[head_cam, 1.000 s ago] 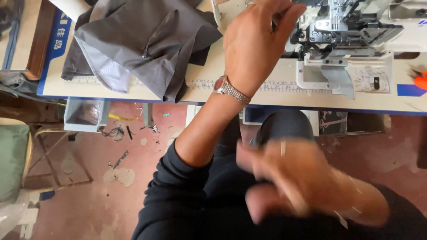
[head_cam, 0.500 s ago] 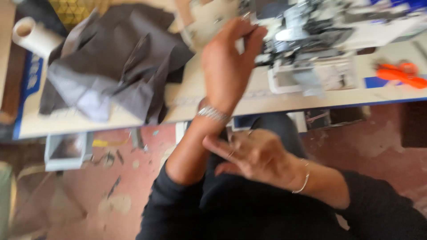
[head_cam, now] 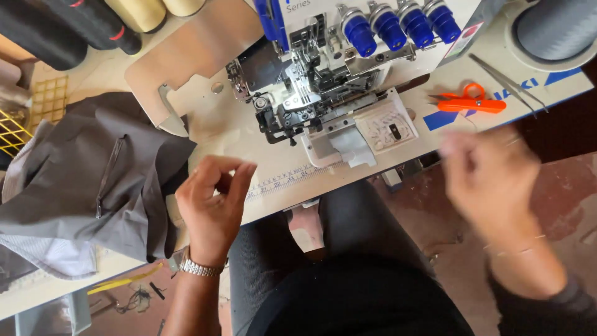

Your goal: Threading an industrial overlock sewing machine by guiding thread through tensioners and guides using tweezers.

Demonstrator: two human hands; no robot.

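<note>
Left hand point(head_cam: 214, 205) hovering at the table point(head_cam: 211, 127) edge, seven o'clock of the sewing machine point(head_cam: 311, 93), thumb and fingertips pinched, perhaps on thread, cannot tell; grey cloth point(head_cam: 99, 180) heaped at nine o'clock, within reach; right hand point(head_cam: 491, 180) blurred, grip unreadable, below orange snips point(head_cam: 466, 102)

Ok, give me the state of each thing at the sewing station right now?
Left hand: raised over table edge, fingers curled, empty.
Right hand: motion-blurred, grip unclear.
Sewing machine: nothing under its foot.
Grey fabric: crumpled heap on the table, left.
Orange snips: lying flat, shut.
Tweezers: lying flat by the snips.
</note>
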